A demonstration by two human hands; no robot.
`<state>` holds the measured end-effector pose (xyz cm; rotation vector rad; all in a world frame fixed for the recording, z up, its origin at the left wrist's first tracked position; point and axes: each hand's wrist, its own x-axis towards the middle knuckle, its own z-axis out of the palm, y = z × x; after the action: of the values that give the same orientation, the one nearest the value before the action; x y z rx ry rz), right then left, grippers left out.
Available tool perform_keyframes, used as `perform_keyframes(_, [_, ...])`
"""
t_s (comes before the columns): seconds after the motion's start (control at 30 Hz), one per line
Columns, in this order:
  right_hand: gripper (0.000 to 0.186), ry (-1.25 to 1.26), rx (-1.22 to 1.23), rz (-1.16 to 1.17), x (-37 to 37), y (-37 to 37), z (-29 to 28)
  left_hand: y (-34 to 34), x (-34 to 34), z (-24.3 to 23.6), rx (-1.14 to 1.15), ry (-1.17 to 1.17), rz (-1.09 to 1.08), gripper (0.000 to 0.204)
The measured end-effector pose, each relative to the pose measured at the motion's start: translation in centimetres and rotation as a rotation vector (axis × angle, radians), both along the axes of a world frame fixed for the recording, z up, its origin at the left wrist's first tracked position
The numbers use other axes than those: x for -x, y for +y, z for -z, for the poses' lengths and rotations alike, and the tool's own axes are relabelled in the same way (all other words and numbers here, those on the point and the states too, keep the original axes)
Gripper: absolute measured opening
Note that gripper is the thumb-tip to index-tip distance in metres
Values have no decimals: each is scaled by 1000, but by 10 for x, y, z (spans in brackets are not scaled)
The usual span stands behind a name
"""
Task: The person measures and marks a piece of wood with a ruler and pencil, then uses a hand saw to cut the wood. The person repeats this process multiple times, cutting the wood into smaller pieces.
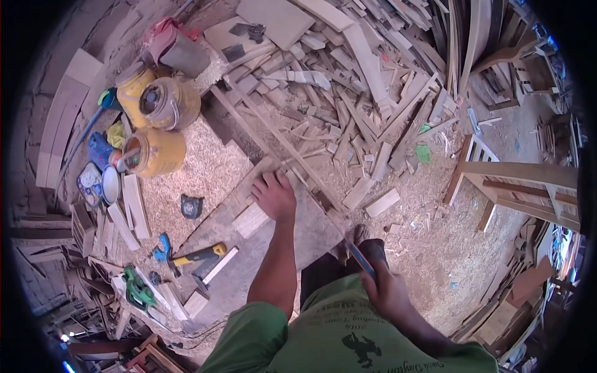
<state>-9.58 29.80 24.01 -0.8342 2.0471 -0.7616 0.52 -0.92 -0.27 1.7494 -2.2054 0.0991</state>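
My left hand (275,194) lies with fingers spread on the workbench (280,248), pressing on a flat wooden piece. A short pale wooden block (250,221) is beside its wrist. Just beyond the fingertips, a long narrow wooden strip (280,140) runs across the bench toward its right edge. My right hand (387,289), low and to the right, is closed around a slim blue-and-brown tool (360,258). The tool points up and left to the bench edge near the strip's end; it shows nearly edge-on, so I cannot make out its kind.
On the bench's left lie a hammer (214,267), a yellow-and-black handled tool (202,253), a green hand plane (138,287) and a dark tape measure (191,206). Yellow buckets (155,152) stand among shavings. Offcuts (354,118) heap up beyond; a wooden frame (522,177) stands right.
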Motion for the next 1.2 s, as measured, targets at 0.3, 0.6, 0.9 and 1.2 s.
perform_keyframes(0.3, [39,99,34,-33,11,-163,102,0,9,-3,5,5,24,31])
perform_keyframes(0.6, [33,60,9,17,-1,-25,41,0,4,-4,8,21,29,35])
perform_keyframes(0.9, [37,144,37,-29,5,-69,55,-9,11,-5,55,22,18,29])
perform_keyframes(1.2, [42,141,81,22,12,-138,123,4,17,-9,53,17,44,30])
